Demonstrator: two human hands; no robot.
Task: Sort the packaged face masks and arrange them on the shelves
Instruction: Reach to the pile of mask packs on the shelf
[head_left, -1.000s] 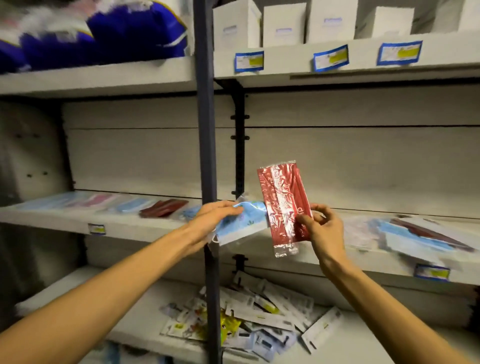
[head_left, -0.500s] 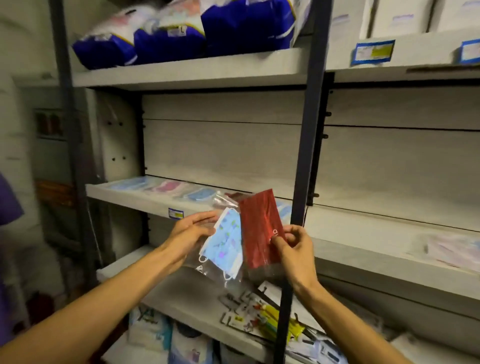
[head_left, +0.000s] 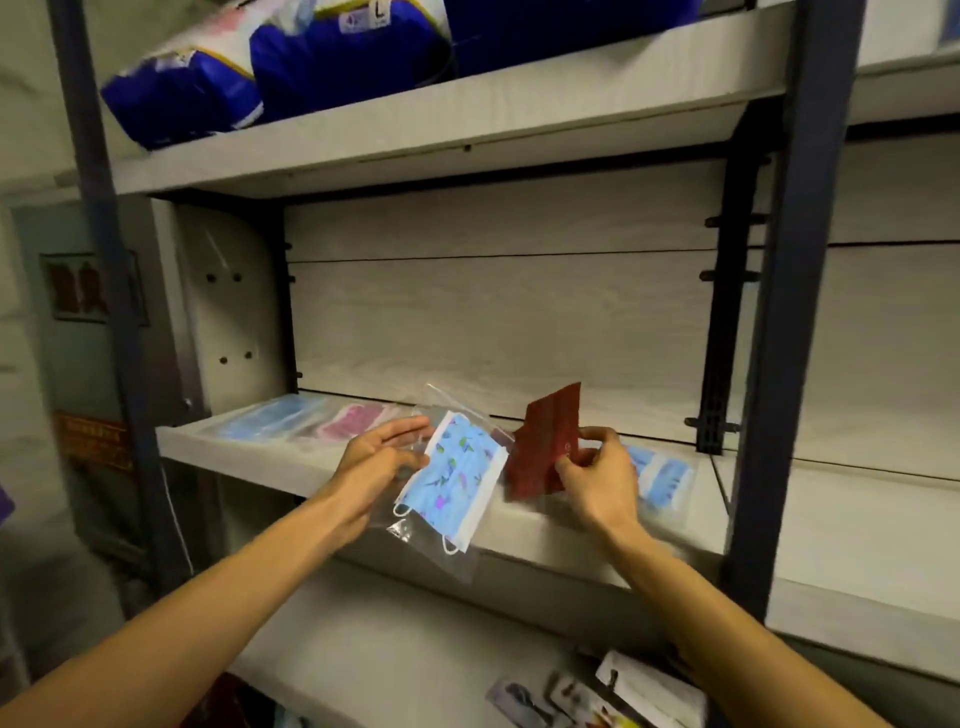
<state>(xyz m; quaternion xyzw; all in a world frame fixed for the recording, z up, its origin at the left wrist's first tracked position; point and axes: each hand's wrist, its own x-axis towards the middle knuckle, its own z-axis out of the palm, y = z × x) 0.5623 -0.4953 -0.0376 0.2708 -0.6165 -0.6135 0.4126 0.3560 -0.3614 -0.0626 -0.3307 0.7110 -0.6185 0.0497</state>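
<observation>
Our left hand (head_left: 376, 457) pinches the blue printed mask pkt (head_left: 452, 480), right hand (head_left: 597, 478) grips the red mask pkt (head_left: 545, 441); we've swung left since a sec ago, both pkts now over the middle shelf (head_left: 249, 457) w/ its sorted row, likely ready to place

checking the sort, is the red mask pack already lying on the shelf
No, the right hand holds the red mask pack upright above the shelf.

held mask (head_left: 453, 475): light blue, small multicolour print, white edging. second mask (head_left: 545, 447): dark red. shelf (head_left: 322, 467) packs: pale blue (head_left: 270, 423), pink (head_left: 353, 420). bags (head_left: 291, 62) above: deep blue and white.
</observation>
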